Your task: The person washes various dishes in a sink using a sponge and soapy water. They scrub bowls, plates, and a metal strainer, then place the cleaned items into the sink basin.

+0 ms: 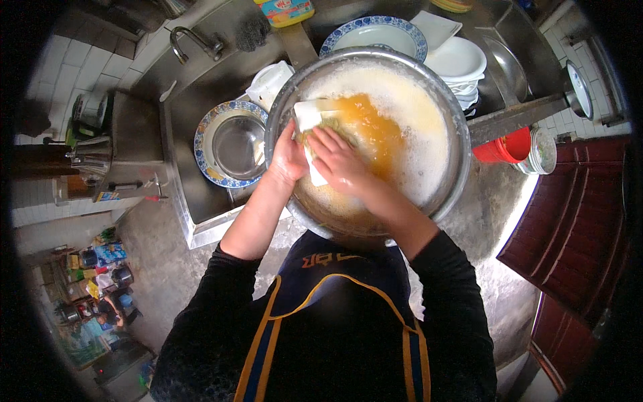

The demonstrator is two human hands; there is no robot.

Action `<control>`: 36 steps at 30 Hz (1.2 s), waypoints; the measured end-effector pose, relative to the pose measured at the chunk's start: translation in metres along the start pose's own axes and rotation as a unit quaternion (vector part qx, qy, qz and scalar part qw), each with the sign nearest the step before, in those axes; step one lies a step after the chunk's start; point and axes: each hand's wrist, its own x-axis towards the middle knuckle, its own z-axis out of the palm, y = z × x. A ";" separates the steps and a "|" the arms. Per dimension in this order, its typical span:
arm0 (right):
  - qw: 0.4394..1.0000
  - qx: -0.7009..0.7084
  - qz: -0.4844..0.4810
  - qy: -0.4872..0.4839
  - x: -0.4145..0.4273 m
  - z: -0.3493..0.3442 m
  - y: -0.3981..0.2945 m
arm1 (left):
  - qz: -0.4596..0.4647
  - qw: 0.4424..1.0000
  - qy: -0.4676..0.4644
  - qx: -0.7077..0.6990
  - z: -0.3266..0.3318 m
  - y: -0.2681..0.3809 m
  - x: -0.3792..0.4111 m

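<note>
A large metal basin (454, 166) holds foamy, yellowish water in front of me. Over its left part, my left hand (290, 157) grips the edge of a white dish (307, 114), which is tilted and partly hidden by my fingers. My right hand (341, 163) presses a greenish-yellow scrubbing pad (330, 123) against the face of that dish. Only part of the pad shows beyond the fingers. An orange-yellow patch of liquid (374, 133) lies in the foam right of the pad.
Left of the basin, a steel sink (193, 198) holds a blue-patterned plate (205, 165) with a metal bowl (236, 145) on it. Behind the basin are a blue-rimmed dish (346, 32) and stacked white plates (457, 58). A faucet (213, 49) stands back left, red containers (512, 143) right.
</note>
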 end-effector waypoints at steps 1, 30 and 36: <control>1.000 0.022 0.004 -0.017 -0.016 -0.008 -0.008 | 0.050 0.997 0.033 0.053 -0.003 -0.003 0.004; 0.687 0.621 0.255 0.280 0.000 -0.239 0.074 | 0.462 0.352 -0.061 0.811 0.154 -0.037 -0.062; 0.656 0.612 0.345 0.276 0.076 -0.231 0.224 | 0.495 0.473 0.175 0.707 0.061 -0.021 -0.104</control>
